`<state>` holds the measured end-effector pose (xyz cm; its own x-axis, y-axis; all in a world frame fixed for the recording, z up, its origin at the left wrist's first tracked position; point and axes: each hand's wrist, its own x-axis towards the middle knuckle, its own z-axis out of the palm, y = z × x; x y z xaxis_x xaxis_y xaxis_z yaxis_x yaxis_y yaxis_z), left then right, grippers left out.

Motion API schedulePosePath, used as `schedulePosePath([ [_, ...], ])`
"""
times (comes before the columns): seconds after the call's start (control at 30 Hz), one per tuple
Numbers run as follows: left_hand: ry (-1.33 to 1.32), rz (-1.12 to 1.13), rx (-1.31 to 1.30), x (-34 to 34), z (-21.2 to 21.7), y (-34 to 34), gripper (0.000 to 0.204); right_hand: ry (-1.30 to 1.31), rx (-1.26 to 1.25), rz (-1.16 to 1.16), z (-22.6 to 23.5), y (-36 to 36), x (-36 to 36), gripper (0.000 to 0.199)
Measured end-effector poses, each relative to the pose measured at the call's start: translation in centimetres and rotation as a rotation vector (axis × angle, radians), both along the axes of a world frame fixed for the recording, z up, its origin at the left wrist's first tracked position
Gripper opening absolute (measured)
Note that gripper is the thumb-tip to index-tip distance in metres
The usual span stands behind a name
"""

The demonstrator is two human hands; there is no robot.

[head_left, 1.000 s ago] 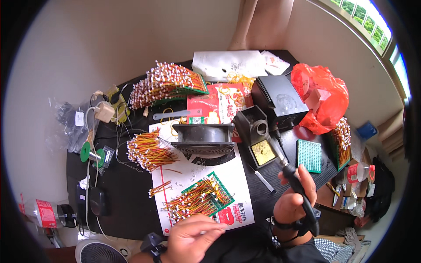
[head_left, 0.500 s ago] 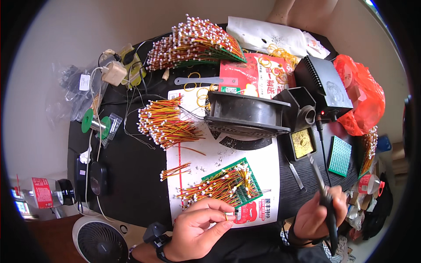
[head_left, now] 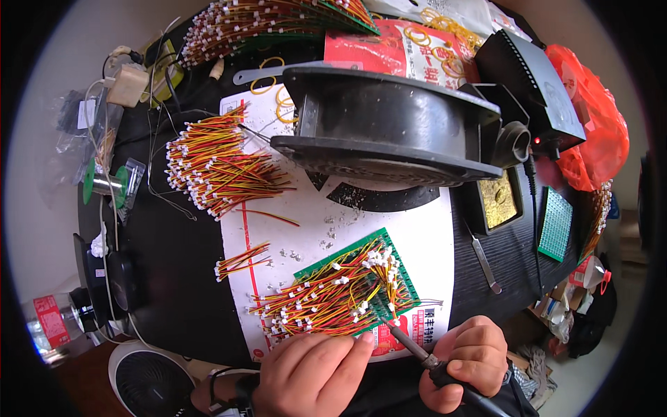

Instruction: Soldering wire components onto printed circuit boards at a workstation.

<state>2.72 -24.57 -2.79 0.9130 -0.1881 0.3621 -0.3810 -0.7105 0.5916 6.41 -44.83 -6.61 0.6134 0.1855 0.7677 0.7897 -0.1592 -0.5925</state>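
Note:
A green circuit board point(head_left: 410, 288) lies on the white sheet in front of me, covered with red, yellow and dark wires point(head_left: 313, 295) that end in small white connectors. My right hand point(head_left: 472, 365) grips a soldering iron point(head_left: 410, 344), its tip pointing up and left at the board's near edge. Whether the tip touches the board is unclear. Beside that edge, my left hand point(head_left: 316, 372) is closed, thumb and fingers together near the iron's tip; what they pinch is hidden.
A black fan point(head_left: 389, 125) stands behind the board. Loose wire bundles point(head_left: 222, 167) and a smaller bunch point(head_left: 242, 261) lie left. At right are tweezers point(head_left: 486, 264), a yellow cleaning sponge point(head_left: 499, 200), a black soldering station point(head_left: 531, 90) and another green board point(head_left: 555, 222). A solder spool point(head_left: 104, 183) sits far left.
My right hand has brought the soldering iron left and down, its tip now at the board's near edge. The left hand's fingers have moved close to that edge. My view has shifted nearer.

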Motion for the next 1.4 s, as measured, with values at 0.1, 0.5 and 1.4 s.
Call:
schedulePosePath([
  [0.1, -0.025, 0.096, 0.109, 0.8, 0.4, -0.2, 0.014, 0.065, -0.057, 0.013, 0.7, 0.7, 0.6, 0.018],
  [0.5, -0.055, 0.089, 0.191, 0.9, -3.3, -0.3, 0.022, 0.138, -0.168, 0.048, 0.7, 0.1, 0.4, 0.017],
  [1.4, -0.168, 0.04, 0.168, 1.6, -4.6, 0.0, 0.007, 0.309, -0.21, -0.044, 1.0, 1.1, 0.0, 0.024],
])
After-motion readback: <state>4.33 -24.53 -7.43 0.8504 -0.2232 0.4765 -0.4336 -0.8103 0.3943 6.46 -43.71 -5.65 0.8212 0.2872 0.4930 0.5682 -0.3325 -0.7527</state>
